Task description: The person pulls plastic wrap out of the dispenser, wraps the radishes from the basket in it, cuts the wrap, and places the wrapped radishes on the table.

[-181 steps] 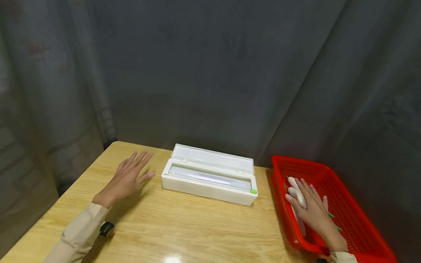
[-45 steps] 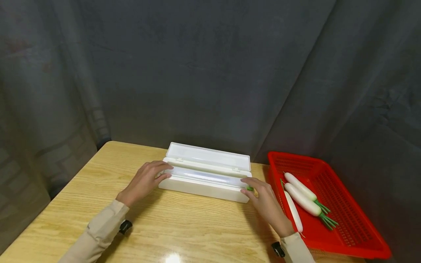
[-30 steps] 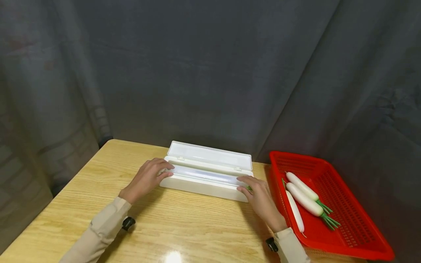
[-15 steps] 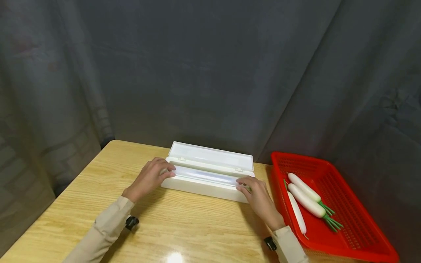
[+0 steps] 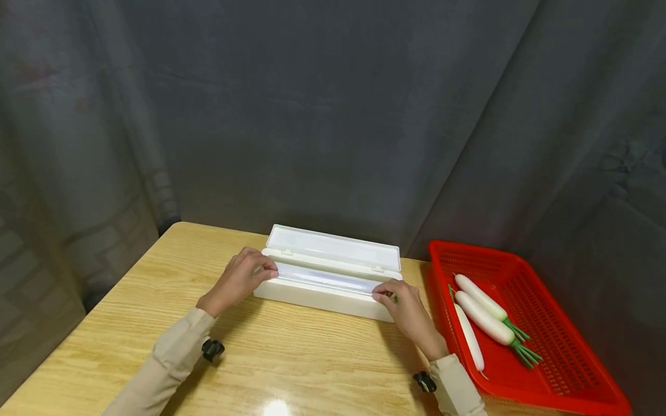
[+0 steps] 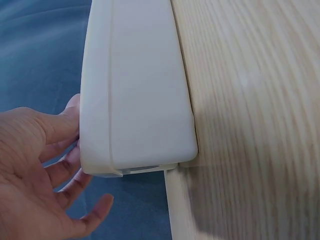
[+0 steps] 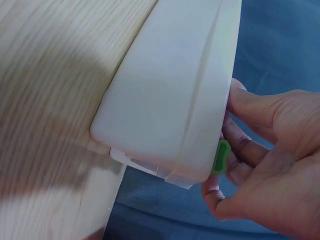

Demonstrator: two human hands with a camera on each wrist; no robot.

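A long white cling film dispenser (image 5: 322,297) lies on the table with its lid (image 5: 333,247) tipped back. Inside it shows the roll of cling film (image 5: 328,278), clear and shiny. At the left end my left hand (image 5: 240,277) pinches the film between thumb and fingertips. My right hand (image 5: 408,306) does the same at the right end, beside the green slider (image 7: 221,156) of the cutter. In both wrist views the dispenser's front wall (image 6: 145,85) hides the fingertips and the film.
To the right stands a red plastic basket (image 5: 567,323) holding 3 white radishes (image 5: 484,318) with green stems. A dark grey curtain (image 5: 322,115) hangs right behind the wooden table (image 5: 291,358). Black cameras are strapped at both wrists.
Six seconds ago my left hand was spread over the table and my right was over the radishes. Both came to the dispenser; lately thumbs and fingertips have drawn together on the film.
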